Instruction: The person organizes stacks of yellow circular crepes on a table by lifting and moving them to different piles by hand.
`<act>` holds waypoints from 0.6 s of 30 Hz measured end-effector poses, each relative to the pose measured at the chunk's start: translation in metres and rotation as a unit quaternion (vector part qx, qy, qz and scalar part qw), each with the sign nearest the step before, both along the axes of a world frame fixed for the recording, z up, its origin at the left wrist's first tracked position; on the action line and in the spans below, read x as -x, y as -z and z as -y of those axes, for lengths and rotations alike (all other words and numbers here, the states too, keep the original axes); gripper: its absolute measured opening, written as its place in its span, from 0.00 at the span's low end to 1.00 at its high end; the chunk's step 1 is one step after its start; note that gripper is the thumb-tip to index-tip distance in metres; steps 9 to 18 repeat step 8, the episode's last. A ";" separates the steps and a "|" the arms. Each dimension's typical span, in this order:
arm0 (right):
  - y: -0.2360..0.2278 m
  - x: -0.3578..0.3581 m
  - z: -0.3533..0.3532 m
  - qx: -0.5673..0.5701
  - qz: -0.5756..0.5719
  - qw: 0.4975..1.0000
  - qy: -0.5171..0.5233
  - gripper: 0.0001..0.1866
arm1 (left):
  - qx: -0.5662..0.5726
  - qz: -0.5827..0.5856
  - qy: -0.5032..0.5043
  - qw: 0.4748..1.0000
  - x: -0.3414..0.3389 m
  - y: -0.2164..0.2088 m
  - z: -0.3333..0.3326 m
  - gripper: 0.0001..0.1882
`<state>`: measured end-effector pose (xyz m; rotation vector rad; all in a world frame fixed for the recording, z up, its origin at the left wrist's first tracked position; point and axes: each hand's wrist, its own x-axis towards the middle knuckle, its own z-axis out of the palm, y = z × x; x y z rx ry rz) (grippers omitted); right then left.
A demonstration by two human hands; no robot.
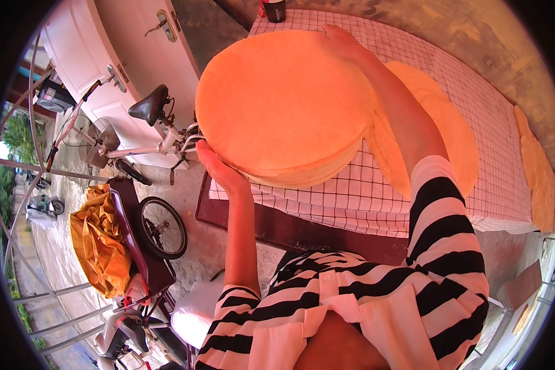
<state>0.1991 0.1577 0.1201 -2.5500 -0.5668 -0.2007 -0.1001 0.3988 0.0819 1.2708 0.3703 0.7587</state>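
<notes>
A thick stack of large, round, flat sheets that look like flatbreads (283,102) fills the middle of the view, orange in this light. Its left side reaches past the edge of the checked tablecloth (327,197). My left hand (219,168) holds the stack's near-left rim, fingers fairly straight along the side and the thumb hidden. Across from it, my right hand (340,42) grips the far-right rim, its fingertips partly hidden. Beneath my right forearm, more loose round sheets (447,123) lie overlapping on the cloth to the right of the stack.
A dark cup (275,10) stands at the table's far edge. Further sheets (535,172) hang along the right end. To the left are a bicycle (148,148), a cart wheel (163,227), an orange tarp (102,240) and a white door (135,49). A wall (475,37) runs behind the table.
</notes>
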 end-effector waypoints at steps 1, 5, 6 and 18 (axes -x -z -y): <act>0.001 -0.002 0.004 -0.002 0.025 1.000 0.003 0.25 | -0.057 -0.028 -0.034 0.997 0.005 -0.001 0.005 0.35; -0.010 0.008 -0.003 0.005 -0.121 0.991 -0.058 0.23 | -0.255 0.049 -0.063 0.964 0.018 0.007 0.031 0.36; -0.008 0.012 -0.012 -0.001 -0.131 0.989 -0.065 0.23 | -0.297 0.045 -0.066 0.952 0.020 0.009 0.034 0.36; 0.000 0.011 -0.002 0.013 -0.086 0.995 -0.050 0.24 | -0.329 0.053 -0.054 0.941 0.018 0.008 0.047 0.37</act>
